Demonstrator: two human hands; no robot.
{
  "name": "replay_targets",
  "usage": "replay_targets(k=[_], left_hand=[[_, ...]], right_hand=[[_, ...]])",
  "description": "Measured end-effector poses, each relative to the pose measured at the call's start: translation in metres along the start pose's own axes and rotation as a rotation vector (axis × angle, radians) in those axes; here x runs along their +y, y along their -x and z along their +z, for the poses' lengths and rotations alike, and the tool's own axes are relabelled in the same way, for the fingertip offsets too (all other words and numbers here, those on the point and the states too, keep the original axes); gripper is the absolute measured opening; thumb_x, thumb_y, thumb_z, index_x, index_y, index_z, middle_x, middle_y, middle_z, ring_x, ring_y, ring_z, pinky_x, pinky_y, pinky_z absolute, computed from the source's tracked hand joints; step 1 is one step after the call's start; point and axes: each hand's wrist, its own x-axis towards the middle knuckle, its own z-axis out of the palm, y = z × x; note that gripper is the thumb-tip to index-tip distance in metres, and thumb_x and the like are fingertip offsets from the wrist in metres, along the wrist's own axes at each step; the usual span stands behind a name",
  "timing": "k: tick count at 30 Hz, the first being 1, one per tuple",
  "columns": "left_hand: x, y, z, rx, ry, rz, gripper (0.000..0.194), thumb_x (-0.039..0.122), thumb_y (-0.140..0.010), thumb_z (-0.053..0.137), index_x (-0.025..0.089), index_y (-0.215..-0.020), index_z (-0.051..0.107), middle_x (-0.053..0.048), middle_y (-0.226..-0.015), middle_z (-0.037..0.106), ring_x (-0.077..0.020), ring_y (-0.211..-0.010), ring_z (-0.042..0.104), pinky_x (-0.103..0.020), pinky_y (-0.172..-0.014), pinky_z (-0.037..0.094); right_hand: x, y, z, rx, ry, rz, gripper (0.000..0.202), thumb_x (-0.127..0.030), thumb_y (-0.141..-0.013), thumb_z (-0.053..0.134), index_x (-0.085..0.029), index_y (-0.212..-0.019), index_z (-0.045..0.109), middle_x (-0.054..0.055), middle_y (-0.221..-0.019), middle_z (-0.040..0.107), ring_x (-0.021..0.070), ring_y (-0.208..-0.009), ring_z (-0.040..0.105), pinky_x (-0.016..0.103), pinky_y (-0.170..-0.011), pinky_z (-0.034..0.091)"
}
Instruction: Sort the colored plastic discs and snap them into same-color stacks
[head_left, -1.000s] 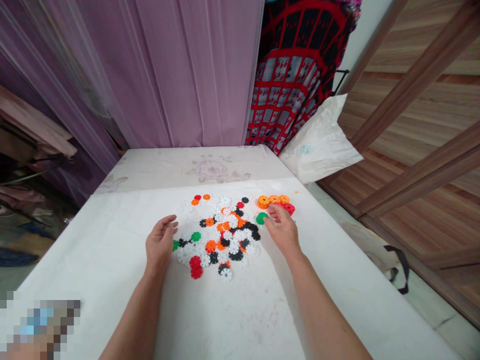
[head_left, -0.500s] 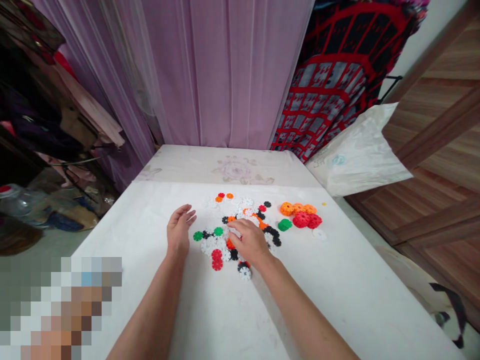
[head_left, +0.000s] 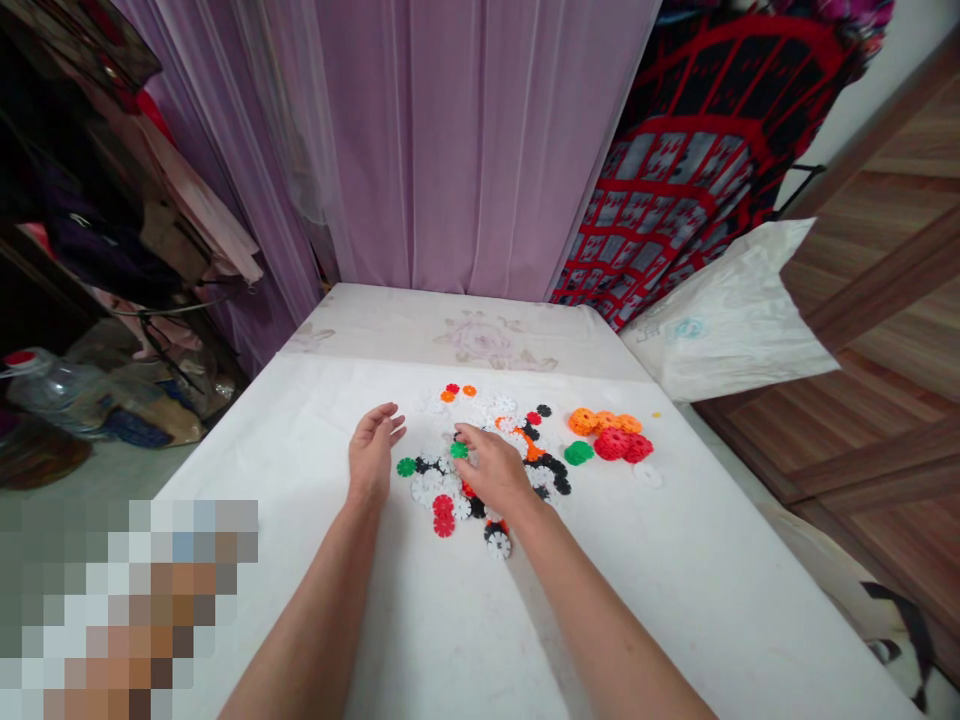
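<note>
My right hand (head_left: 491,470) is over the middle of a loose pile of notched plastic discs. A green snowflake disc (head_left: 458,450) sits between its thumb and forefinger. My left hand (head_left: 373,445) hovers at the left of the pile, its fingers slightly curled and apart, with nothing in it. Below it to the right lies another green disc (head_left: 406,467). White discs (head_left: 426,489), red discs (head_left: 443,516) and black discs (head_left: 557,469) are spread around and under my right hand, which hides part of the pile.
Sorted stacks stand on the right: orange discs (head_left: 600,421), red discs (head_left: 622,444), green discs (head_left: 579,453) and a faint white group (head_left: 647,474). A white plastic bag (head_left: 727,320) hangs at the table's right edge. Purple curtains (head_left: 465,150) close off the back.
My right hand has closed on the green disc and lifted it slightly up and to the right. My left hand stays by the pile. The whole view has shifted a little.
</note>
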Motion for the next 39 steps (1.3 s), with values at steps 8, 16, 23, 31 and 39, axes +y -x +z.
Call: replay_targets(k=[8, 16, 23, 31, 39], left_hand=[[0.0, 0.001, 0.0, -0.021, -0.053, 0.023, 0.037, 0.042, -0.069, 0.069, 0.018, -0.098, 0.067, -0.01, -0.115, 0.07, -0.021, -0.096, 0.07, -0.041, -0.089, 0.057], [-0.004, 0.0, 0.001, -0.003, -0.106, 0.063, 0.035, 0.04, -0.068, 0.07, 0.019, -0.096, 0.068, -0.009, -0.113, 0.071, -0.0208, -0.093, 0.07, -0.042, -0.087, 0.058], [-0.005, -0.002, 0.0, -0.005, -0.149, 0.077, 0.033, 0.04, -0.071, 0.069, 0.02, -0.097, 0.069, -0.01, -0.115, 0.071, -0.0214, -0.095, 0.071, -0.041, -0.086, 0.059], [-0.005, -0.001, 0.001, 0.014, -0.143, 0.072, 0.029, 0.037, -0.072, 0.068, 0.02, -0.095, 0.068, -0.009, -0.113, 0.071, -0.0203, -0.093, 0.071, -0.04, -0.087, 0.059], [0.0, 0.002, 0.004, 0.017, -0.129, 0.058, 0.028, 0.035, -0.07, 0.068, 0.019, -0.093, 0.068, -0.008, -0.11, 0.07, -0.0199, -0.092, 0.07, -0.04, -0.087, 0.058]], right_hand=[[0.09, 0.043, -0.067, 0.572, -0.149, 0.306, 0.055, -0.04, -0.076, 0.062, -0.022, -0.129, 0.063, 0.01, -0.113, 0.076, 0.0238, -0.095, 0.07, 0.038, -0.078, 0.057], [0.126, 0.047, -0.082, 0.52, -0.125, 0.389, 0.052, -0.037, -0.072, 0.061, -0.023, -0.122, 0.066, 0.007, -0.109, 0.077, 0.0245, -0.097, 0.071, 0.044, -0.09, 0.056], [0.131, 0.05, -0.076, 0.537, -0.097, 0.372, 0.052, -0.036, -0.072, 0.064, -0.024, -0.122, 0.066, 0.008, -0.119, 0.074, 0.0257, -0.106, 0.069, 0.046, -0.094, 0.055], [0.14, 0.064, -0.082, 0.433, -0.267, 0.41, 0.048, -0.033, -0.073, 0.063, -0.025, -0.12, 0.067, 0.008, -0.11, 0.077, 0.0211, -0.086, 0.072, 0.036, -0.074, 0.059], [0.141, 0.06, -0.078, 0.477, -0.201, 0.473, 0.038, -0.029, -0.077, 0.059, -0.025, -0.113, 0.069, 0.006, -0.102, 0.078, 0.0219, -0.083, 0.073, 0.04, -0.081, 0.059]])
